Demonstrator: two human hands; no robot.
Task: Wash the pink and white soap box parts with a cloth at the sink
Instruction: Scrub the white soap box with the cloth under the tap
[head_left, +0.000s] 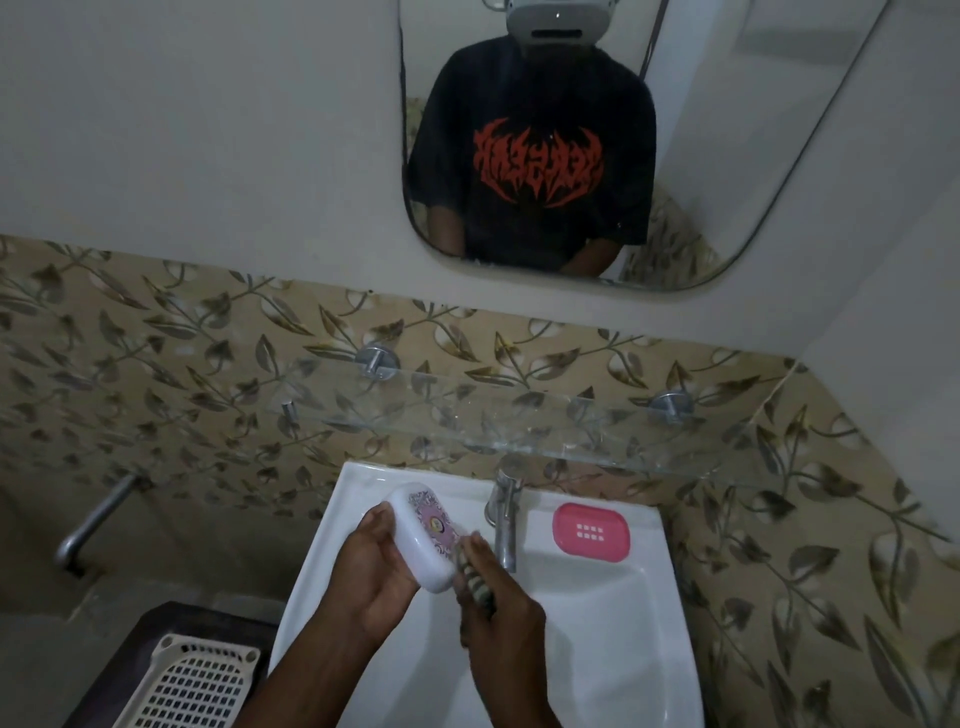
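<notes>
The left hand (374, 571) curls its grip round the white soap box lid (415, 540) (pink label unreadable); the right hand (504, 618) clutches a striped cloth (475, 584) against it. The pink tray (591, 531) lies on the sink (363, 493) rim beside the tap (504, 519).

The left forearm (317, 670) and right forearm (519, 691) rise side by side from the bottom edge. The left hand (382, 566) cups the white part (418, 538), thumb on top. The right hand (501, 610), knuckles up, grips the cloth (475, 579) against that part.
</notes>
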